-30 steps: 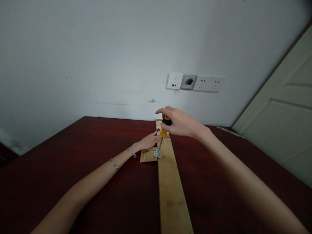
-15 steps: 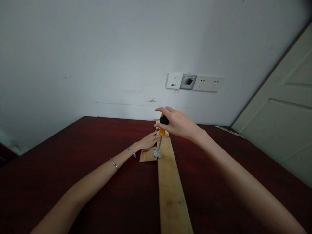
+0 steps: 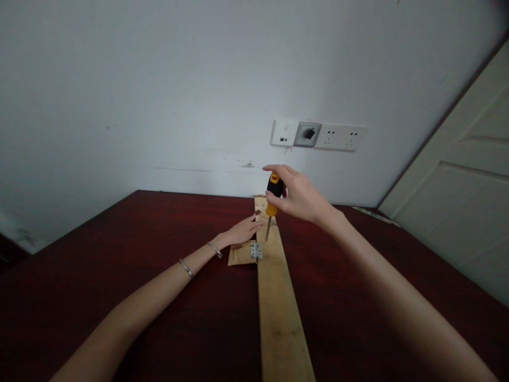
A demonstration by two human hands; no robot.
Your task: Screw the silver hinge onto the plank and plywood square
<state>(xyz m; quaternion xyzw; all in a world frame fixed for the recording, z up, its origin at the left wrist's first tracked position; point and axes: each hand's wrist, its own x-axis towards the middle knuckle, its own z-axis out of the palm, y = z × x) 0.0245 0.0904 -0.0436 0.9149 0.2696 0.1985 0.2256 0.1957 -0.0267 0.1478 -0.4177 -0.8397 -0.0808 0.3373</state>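
Observation:
My right hand [image 3: 298,193] grips a screwdriver [image 3: 275,185] by its black and yellow handle. The shaft points down over a long wooden board [image 3: 280,307], its tip a little right of a metal hinge [image 3: 256,250] and apart from it. That hinge bridges the board's left edge and a small wooden piece [image 3: 240,253]. Fingers outstretched, my left hand [image 3: 243,231] lies flat at the board's left side, just beyond the small piece, its fingertips on the board. Whether screws sit in the hinge holes is too small to tell.
A dark red tabletop [image 3: 178,307] carries the board and ends at a pale wall [image 3: 199,95]. Wall sockets [image 3: 340,137] are set behind my right hand. A white panelled door [image 3: 469,175] stands at the right. A thin patterned strip [image 3: 376,215] lies at the back right.
My right hand has lifted the screwdriver up and to the right, so its tip has come off the hinge. My left hand, the hinge and the board have stayed in place.

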